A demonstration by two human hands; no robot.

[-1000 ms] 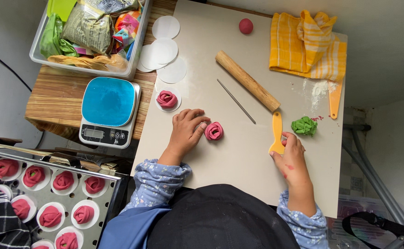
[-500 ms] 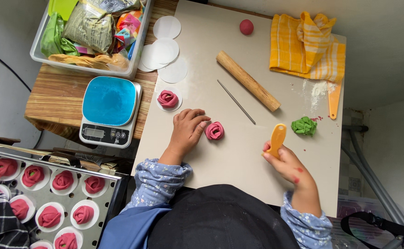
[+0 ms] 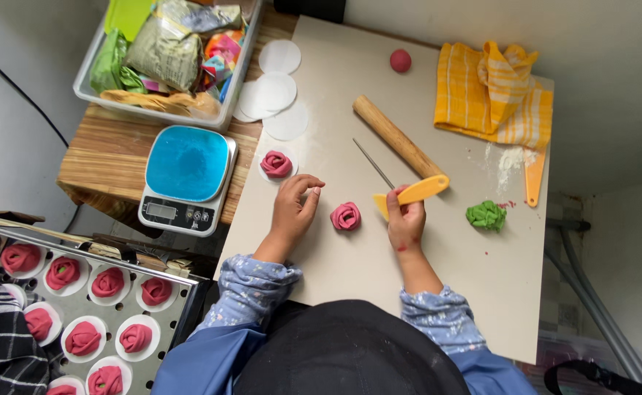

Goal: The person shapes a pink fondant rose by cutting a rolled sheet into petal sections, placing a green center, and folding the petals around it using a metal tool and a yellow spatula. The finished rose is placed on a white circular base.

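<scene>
Moved: right hand (image 3: 406,219) has carried the yellow scraper (image 3: 413,194) leftward, close to the pink dough rose (image 3: 345,216).
Right fingers: pinching the scraper's handle; its lower tip is hidden behind them.
Left hand (image 3: 294,207): fingers loosely curled, resting on the board (image 3: 336,278) just left of the rose, apart from it.
Rose: mid-board.
Hidden: a dark head covers the board's near edge.

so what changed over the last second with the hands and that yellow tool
The right hand lifted the yellow plastic knife off the board near the green dough and carried it left, toward the pink dough rose; it now holds it just right of the rose. The left hand stayed beside the rose. The rolling pin, the second rose and the scale did not move.
</scene>
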